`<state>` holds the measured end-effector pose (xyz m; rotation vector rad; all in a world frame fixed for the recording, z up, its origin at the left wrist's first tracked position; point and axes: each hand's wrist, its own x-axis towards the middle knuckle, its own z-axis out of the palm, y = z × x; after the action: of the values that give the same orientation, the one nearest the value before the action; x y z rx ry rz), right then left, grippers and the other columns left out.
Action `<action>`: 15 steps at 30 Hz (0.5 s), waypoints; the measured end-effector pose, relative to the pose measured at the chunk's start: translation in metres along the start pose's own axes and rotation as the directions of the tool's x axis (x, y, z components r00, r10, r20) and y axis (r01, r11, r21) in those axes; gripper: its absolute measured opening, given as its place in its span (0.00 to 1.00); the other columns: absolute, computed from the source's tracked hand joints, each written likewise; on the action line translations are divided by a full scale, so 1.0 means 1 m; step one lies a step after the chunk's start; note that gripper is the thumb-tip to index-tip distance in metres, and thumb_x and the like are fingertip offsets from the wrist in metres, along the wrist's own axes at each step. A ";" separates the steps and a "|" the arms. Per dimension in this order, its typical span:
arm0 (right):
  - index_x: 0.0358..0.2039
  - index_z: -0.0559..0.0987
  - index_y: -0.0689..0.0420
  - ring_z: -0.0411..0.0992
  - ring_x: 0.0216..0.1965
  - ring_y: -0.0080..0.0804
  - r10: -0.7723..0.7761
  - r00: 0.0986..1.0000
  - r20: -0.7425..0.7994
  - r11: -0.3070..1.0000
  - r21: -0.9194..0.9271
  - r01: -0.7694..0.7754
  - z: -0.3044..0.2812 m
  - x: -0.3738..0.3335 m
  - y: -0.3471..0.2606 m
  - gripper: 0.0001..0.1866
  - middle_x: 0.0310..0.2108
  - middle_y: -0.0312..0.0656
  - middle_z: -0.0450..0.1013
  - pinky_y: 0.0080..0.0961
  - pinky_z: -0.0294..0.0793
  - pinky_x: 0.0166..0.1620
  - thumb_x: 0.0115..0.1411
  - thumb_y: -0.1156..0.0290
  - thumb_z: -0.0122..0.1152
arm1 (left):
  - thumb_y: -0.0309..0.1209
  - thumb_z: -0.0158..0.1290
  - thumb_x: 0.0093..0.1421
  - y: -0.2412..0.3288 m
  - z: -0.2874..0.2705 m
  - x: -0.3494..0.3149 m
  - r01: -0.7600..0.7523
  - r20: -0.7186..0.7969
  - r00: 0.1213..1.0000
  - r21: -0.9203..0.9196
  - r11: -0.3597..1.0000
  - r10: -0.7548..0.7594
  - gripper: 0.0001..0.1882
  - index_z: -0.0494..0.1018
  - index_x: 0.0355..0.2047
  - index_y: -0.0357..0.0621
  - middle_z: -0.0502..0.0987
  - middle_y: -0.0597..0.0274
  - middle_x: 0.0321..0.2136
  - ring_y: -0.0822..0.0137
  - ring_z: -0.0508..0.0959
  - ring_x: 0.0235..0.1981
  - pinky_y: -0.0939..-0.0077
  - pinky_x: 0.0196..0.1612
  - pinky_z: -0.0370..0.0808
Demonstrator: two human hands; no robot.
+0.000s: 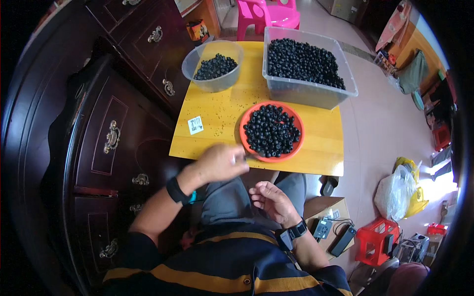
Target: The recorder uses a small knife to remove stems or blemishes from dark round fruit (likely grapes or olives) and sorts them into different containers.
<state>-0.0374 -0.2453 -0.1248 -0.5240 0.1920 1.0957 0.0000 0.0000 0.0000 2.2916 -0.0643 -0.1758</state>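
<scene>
— OK, where's the work?
— Black beads (pixel 271 129), heaped in the red bowl (pixel 298 120), close to the near edge of the yellow table (pixel 323 128). Clock centred on that bowl, 12 away from the wearer.
— Hands?
— Left hand (pixel 222 163) at 8, just beside the rim, fingers curled, blurred. Can't tell if it holds a bead or touches the bowl. Right hand (pixel 273 201) at 6, over the lap, fingers bent in toward the thumb. Contents: can't tell.
— Step?
— My read: handling beads a few at a time, somewhere between bowl and right hand. Can't pin the phase.
— Next move needs?
— If the left is empty, a light fingertip pinch, no knock to the rim. If loaded, a steady right hand to meet it.
— Around it?
— Sticker (pixel 196 125) at 9. Round clear tub (pixel 217 86) at 11, part-filled with beads. Rectangular clear bin (pixel 301 96) at 1, far more beads. Pink chair (pixel 284 17) at 12, beyond the table.
</scene>
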 end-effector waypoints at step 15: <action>0.44 0.75 0.56 0.66 0.54 0.51 -0.602 0.576 0.553 -0.528 -0.817 0.233 0.059 0.028 -0.078 0.17 0.52 0.51 0.68 0.43 0.67 0.56 0.53 0.69 0.64 | 0.34 0.59 0.56 -0.070 0.027 0.004 0.117 -0.277 0.952 -0.058 0.991 -0.128 0.22 0.68 0.47 0.36 0.76 0.58 0.32 0.64 0.77 0.33 0.71 0.38 0.73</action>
<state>0.0382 -0.2218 -0.0607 -2.0929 -0.8880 -0.2089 -0.0010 0.0260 -0.0710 2.2580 0.2265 0.0844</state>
